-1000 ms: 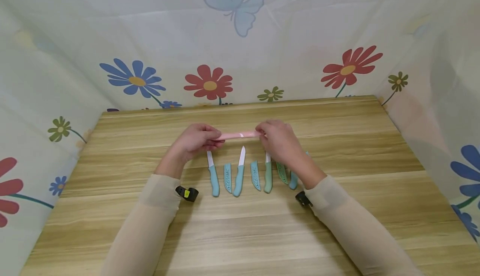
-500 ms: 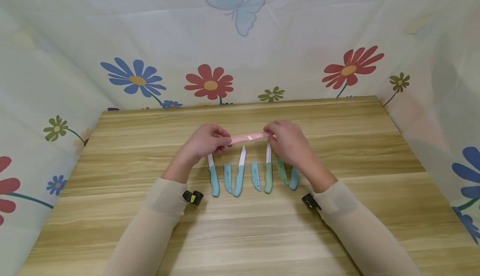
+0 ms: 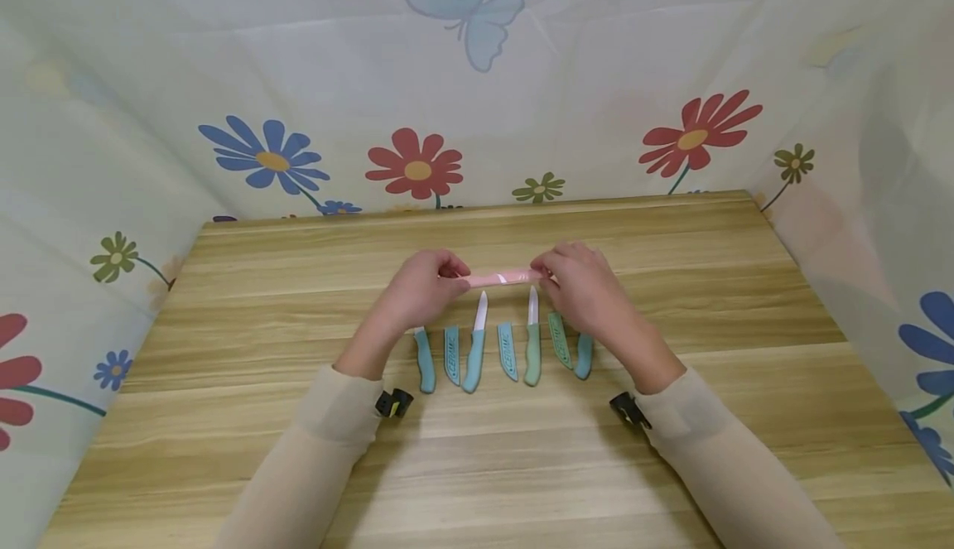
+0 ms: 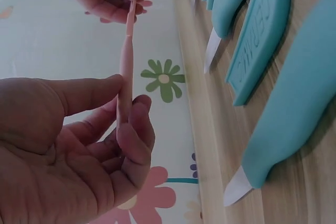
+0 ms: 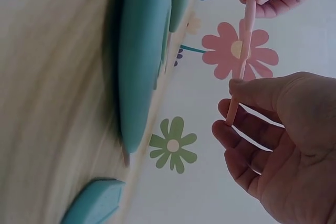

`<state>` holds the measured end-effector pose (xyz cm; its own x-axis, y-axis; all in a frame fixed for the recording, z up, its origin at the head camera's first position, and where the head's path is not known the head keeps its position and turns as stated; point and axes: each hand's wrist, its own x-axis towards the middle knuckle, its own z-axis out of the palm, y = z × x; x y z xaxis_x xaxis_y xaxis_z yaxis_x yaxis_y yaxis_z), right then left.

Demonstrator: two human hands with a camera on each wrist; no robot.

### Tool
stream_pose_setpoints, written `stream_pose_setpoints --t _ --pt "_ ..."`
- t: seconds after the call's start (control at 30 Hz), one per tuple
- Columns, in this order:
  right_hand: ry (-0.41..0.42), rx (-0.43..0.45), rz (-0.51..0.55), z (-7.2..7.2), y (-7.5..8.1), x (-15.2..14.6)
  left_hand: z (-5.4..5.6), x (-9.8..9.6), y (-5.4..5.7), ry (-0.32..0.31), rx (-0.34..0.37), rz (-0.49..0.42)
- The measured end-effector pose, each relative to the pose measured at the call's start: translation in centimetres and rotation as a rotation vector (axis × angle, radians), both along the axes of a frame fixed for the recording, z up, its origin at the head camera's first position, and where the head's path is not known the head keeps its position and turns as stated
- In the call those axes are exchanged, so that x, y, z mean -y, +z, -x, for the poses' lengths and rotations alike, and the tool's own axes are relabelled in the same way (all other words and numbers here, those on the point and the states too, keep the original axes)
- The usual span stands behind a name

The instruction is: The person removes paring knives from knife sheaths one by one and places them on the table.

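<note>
A pink knife [image 4: 126, 61] is held level above the table in the head view, its tip end in a pink sheath [image 3: 519, 276]. A short sliver of white blade shows between handle and sheath. My left hand [image 3: 426, 288] grips the handle, thumb on one side and curled fingers on the other. My right hand [image 3: 587, 288] pinches the sheath's far end between thumb and fingers. Just below lie a blue knife [image 3: 474, 360] and a green knife [image 3: 532, 354], white blades bare and pointing away from me.
On the wooden table [image 3: 477, 466], another blue knife [image 3: 426, 363] lies at the row's left, its blade mostly behind my left hand. Two blue sheaths [image 3: 508, 352] and a green sheath [image 3: 560, 340] lie between knives. A partly covered blue knife [image 3: 585, 357] ends the row. Flowered cloth surrounds the table.
Both hands have shifted right and slightly toward me, carrying the pink knife and sheath along. The left hand now covers more of the leftmost blue knife's blade.
</note>
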<state>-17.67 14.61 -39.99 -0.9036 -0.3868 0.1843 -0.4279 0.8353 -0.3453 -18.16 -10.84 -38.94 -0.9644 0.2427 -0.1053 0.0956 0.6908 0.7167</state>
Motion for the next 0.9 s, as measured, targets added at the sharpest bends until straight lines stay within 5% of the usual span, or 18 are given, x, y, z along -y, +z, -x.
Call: stream_pose_setpoints --t 0.3,0.67,0.9 --pt "0.035 -0.064 0.008 -0.1 0.2 -0.2 -1.0 -1.0 0.4 -0.021 -0.171 0.148" --pt "0.06 -0.11 0.014 0.0 0.0 -0.4 -1.4 -1.2 0.2 -0.013 -0.296 0.269" --pt "0.064 -0.123 0.004 0.1 0.1 -0.4 -1.8 -1.2 0.1 -0.102 -0.478 0.408"
